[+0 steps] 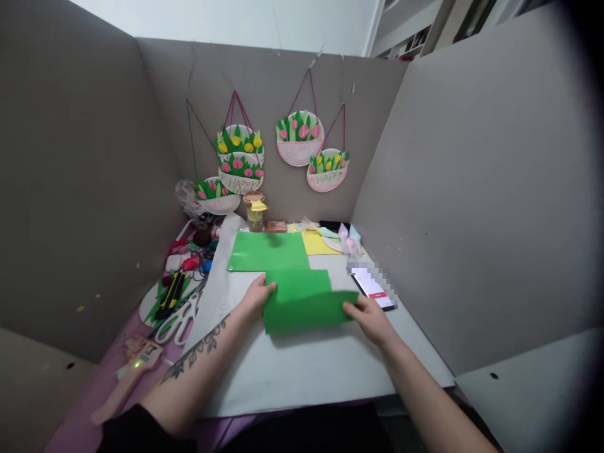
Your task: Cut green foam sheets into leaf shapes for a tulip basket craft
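Between my two hands is a sheet of green paper [302, 311], one part of it bent up toward me and overlapping the part behind. My left hand [260, 294] pinches its left edge, thumb on top. The right edge of the raised part is gripped by the fingers of my right hand [369, 316]. Just beyond, a green pack of paper [268, 250] lies flat on the white work surface [302, 371]. A phone [372, 288] with a lit screen lies to the right of my right hand.
At the left lie white-handled scissors [182, 321], a yellow-black utility knife [172, 292] and a pink glue gun [132, 377] with a green light. A lidded cup [255, 211] and yellow paper [318, 243] stand or lie at the back. Paper-plate flower baskets [301, 151] hang on the grey panel.
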`<state>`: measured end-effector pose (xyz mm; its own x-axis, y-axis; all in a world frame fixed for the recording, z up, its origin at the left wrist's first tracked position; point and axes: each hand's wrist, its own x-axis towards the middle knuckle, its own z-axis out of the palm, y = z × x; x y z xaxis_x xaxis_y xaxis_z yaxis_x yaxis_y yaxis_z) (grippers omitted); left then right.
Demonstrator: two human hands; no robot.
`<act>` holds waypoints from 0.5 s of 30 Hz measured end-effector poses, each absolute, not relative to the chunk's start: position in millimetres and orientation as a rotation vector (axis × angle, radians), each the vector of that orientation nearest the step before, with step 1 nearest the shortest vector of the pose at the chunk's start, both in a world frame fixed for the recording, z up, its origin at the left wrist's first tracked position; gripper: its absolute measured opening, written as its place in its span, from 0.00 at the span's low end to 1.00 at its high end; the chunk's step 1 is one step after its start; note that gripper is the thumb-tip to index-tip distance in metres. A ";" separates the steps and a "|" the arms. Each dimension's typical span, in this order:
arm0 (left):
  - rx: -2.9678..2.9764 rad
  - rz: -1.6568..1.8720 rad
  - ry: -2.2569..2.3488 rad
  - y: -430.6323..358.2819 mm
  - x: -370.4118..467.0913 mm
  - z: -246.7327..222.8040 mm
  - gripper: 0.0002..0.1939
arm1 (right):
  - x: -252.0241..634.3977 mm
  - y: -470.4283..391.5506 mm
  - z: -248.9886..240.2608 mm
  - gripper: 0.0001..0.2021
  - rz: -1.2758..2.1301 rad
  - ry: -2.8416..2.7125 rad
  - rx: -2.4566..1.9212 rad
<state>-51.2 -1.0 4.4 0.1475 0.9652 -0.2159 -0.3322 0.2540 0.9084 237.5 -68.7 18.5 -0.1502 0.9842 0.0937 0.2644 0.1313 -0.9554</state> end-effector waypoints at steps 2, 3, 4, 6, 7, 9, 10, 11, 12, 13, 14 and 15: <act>0.877 1.168 0.872 2.2 -47.7 9.5 0.21 | 230.1 -41.4 18.2 0.20 0.863 -1.467 -1.308; 0.892 1.185 0.836 3.2 -47.2 11.9 0.21 | 225.8 -27.9 17.7 0.18 0.814 -1.475 -1.301; 0.901 1.197 0.813 3.9 -47.5 13.8 0.22 | 221.2 -15.4 16.6 0.17 0.826 -1.480 -1.287; 0.914 1.202 0.806 4.3 -50.3 15.7 0.23 | 211.7 4.3 12.8 0.17 0.983 -1.434 -1.233; 0.925 1.199 0.812 4.3 -52.6 15.8 0.24 | 207.1 11.3 9.9 0.17 1.061 -1.388 -1.210; 0.929 1.205 0.859 4.8 -58.5 15.1 0.27 | 199.5 19.6 3.1 0.17 1.121 -1.303 -1.191; 0.908 1.222 0.898 5.4 -61.9 14.6 0.29 | 196.7 21.4 -0.3 0.18 1.086 -1.278 -1.201; 0.871 1.253 0.940 6.3 -65.4 14.1 0.31 | 194.8 21.8 -3.2 0.18 1.018 -1.269 -1.221; 0.832 1.285 0.975 7.2 -68.8 13.6 0.33 | 193.5 21.1 -5.3 0.18 0.931 -1.275 -1.250; 0.809 1.314 0.998 8.2 -71.8 13.2 0.33 | 192.8 19.6 -6.5 0.18 0.835 -1.287 -1.282; 0.825 1.325 1.008 9.0 -74.2 12.8 0.33 | 192.5 17.4 -6.7 0.18 0.744 -1.301 -1.313; 0.886 1.311 1.012 9.6 -75.9 12.3 0.33 | 192.3 14.8 -6.1 0.19 0.668 -1.315 -1.339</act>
<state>-75.9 9.6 12.3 -0.0127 0.9963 -0.0846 -0.3345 0.0755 0.9394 192.3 14.8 -6.1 0.2275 0.9312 0.2849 0.3191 0.2051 -0.9253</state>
